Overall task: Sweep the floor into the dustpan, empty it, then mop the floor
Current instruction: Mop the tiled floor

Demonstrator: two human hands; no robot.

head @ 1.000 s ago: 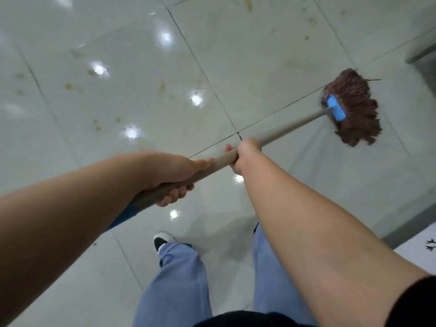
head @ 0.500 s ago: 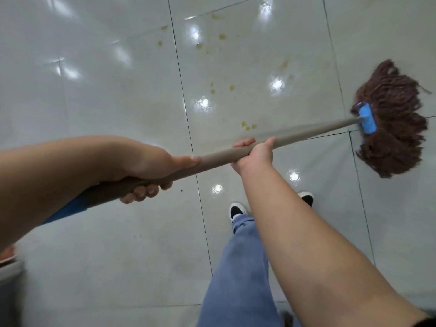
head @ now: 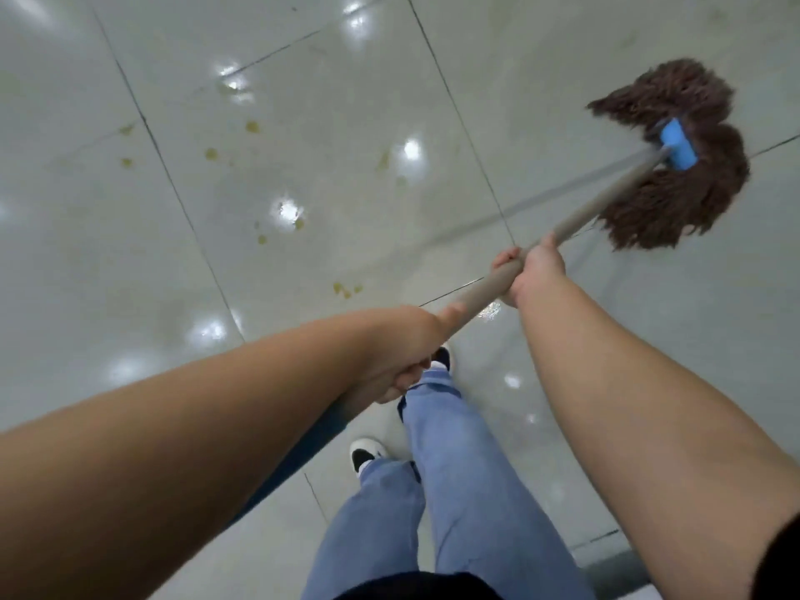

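Mop handle [head: 489, 284] runs through both hands: left hand [head: 400, 346] grips it low, right hand [head: 534, 275] grips it further up. Beyond the right hand, the brown mop head [head: 688, 197] rests on the tiled floor [head: 303, 101], right of yellow stains [head: 298, 223].

Light: even, moderately bright, cool grey-green cast.
Source: overhead, shown by round white reflections scattered across the glossy floor [head: 268, 136].
Glare: small hot spots on the tiles, brightest near the centre and upper middle.
Shadows: soft, faint; a pale grey streak beside the mop handle [head: 601, 201].
Blur: slight motion softness on the mop head [head: 675, 201]; forearms soft up close.
Distortion: wide-angle bending of tile joints toward the edges.
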